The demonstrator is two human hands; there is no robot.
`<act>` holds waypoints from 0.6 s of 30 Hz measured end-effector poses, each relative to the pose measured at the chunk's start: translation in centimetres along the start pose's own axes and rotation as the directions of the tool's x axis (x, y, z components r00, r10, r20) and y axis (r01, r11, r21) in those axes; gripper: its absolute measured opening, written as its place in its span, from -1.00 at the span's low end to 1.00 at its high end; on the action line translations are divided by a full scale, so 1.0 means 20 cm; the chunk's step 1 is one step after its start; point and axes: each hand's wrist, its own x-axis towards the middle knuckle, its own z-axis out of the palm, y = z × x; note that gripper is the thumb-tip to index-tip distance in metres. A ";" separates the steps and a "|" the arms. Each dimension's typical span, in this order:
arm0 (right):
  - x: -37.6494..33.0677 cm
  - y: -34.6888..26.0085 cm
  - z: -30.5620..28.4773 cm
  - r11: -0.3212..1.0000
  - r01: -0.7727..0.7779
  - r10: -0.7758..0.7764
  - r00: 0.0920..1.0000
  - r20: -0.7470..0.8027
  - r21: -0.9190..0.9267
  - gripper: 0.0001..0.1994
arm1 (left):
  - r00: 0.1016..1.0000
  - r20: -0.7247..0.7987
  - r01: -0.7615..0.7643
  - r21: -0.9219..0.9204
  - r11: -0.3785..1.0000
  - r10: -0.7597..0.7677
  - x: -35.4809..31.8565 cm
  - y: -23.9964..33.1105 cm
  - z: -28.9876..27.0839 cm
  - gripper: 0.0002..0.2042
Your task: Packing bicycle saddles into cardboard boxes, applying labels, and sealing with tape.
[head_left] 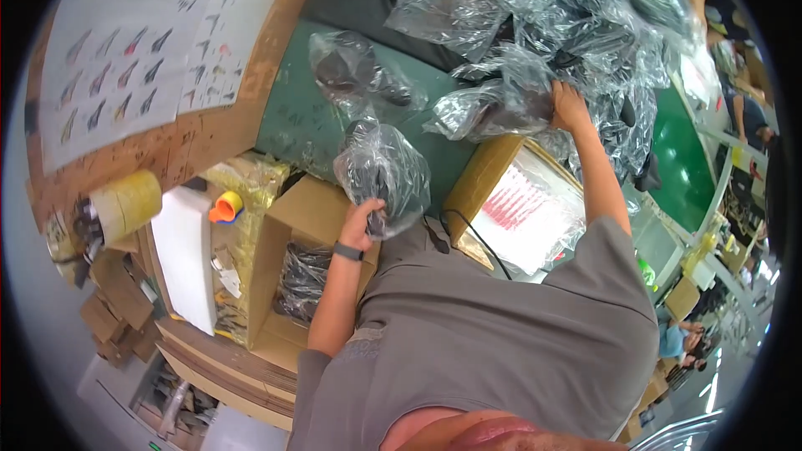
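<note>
The left hand (357,230) closes its fingers on the near end of a clear, crinkled plastic bag (397,159) with a dark, rounded item inside, at the near edge of the smooth green worktop (288,108). Its long axis runs near to far. The right hand (570,108) touches the right end of a glossy wrapped bundle (505,107), lying left to right beside the heaped, wrinkled bags (576,8); I cannot tell whether those fingers grip it.
</note>
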 end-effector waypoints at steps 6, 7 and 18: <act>-0.08 -0.17 -0.11 0.993 -0.111 0.115 0.980 0.165 -0.035 -0.46 | 0.934 0.168 -0.337 0.117 0.934 0.316 -0.83 -0.02 -0.05 -0.45; -0.17 -0.24 -0.24 0.990 -0.061 0.052 0.996 0.078 0.130 -0.40 | 0.868 0.203 -0.488 0.179 0.855 0.453 -0.92 -0.01 -0.10 -0.38; -0.73 -2.15 -0.81 0.578 -0.022 -0.723 0.451 0.524 0.816 -0.15 | 0.960 -0.193 -0.220 -0.080 0.972 0.201 0.02 -0.98 -1.67 -0.59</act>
